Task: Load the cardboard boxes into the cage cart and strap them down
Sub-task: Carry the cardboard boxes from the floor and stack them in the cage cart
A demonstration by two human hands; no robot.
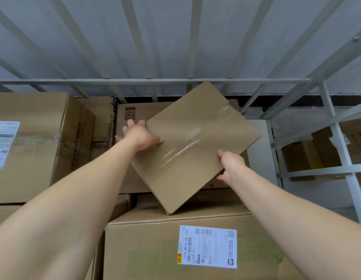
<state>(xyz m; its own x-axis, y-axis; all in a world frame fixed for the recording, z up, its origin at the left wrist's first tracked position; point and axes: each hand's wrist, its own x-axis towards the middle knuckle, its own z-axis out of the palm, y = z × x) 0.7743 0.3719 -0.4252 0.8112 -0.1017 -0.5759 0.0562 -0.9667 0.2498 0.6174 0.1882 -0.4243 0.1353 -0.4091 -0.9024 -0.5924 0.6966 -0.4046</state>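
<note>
Head-worn camera looks forward, close over stacked boxes (54,142) inside the cage cart (155,80).

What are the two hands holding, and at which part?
Both hold the tilted taped box: left hand on its left edge, right hand on its lower right edge.

A flat brown cardboard box (195,142), sealed with clear tape, is held tilted, its lowest corner at the top of a white-labelled box (155,249). More brown boxes (34,146) are stacked behind and beside it inside the grey-barred cage cart (155,81).
</note>
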